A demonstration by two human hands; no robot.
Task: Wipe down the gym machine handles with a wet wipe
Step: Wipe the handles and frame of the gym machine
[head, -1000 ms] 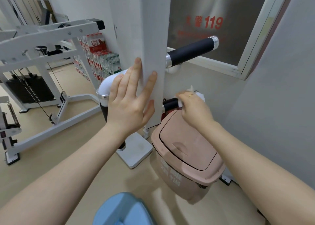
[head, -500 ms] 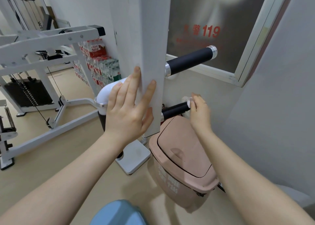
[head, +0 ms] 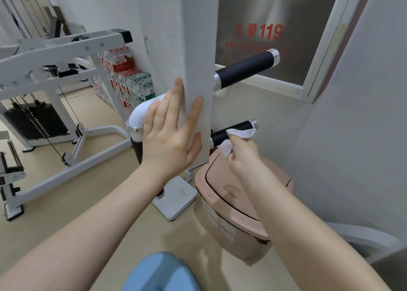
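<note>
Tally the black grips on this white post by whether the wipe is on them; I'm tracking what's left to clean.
Under the wet wipe: 1, the lower handle
Bare: 1, the upper handle
Partly hidden behind the left hand: 1, a black grip
Total: 3

Wet wipe back mid-handle, newly visible

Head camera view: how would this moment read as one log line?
step: wiping | right hand: pinches white wet wipe on lower black foam handle | left hand: flat on white upright post
</note>
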